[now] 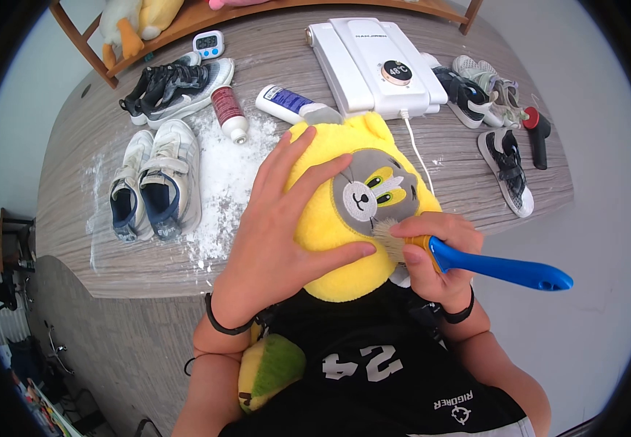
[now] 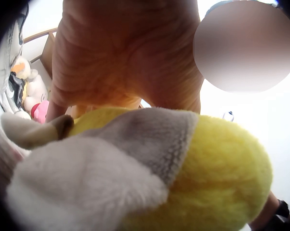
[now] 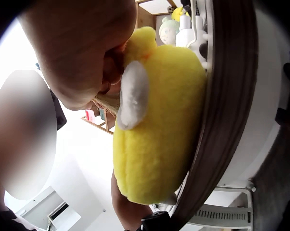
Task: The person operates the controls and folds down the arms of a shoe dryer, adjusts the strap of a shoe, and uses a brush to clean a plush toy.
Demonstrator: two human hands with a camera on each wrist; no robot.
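Observation:
A yellow plush toy [image 1: 330, 277] with a grey cat face [image 1: 363, 186] lies at the table's near edge, against the person's front. Across its left side, my left hand [image 1: 268, 226] rests with fingers and thumb spread, pressing on the plush. My right hand [image 1: 446, 251] grips a blue-handled scrub brush [image 1: 505, 269] near its head. The brush's pale bristles [image 1: 388, 239] touch the toy just below the grey face. In the left wrist view the palm arches over the yellow, grey and white plush [image 2: 222, 163]. A white oval patch [image 3: 134, 95] shows on the toy's side in the right wrist view.
White powder [image 1: 221, 189] is spread on the table beside white shoes [image 1: 166, 175]. Beyond lie a red-and-white bottle [image 1: 228, 114], a blue-labelled bottle [image 1: 283, 103], dark sneakers [image 1: 177, 87], and a white appliance [image 1: 374, 65] with a cord. More shoes [image 1: 506, 171] stand right.

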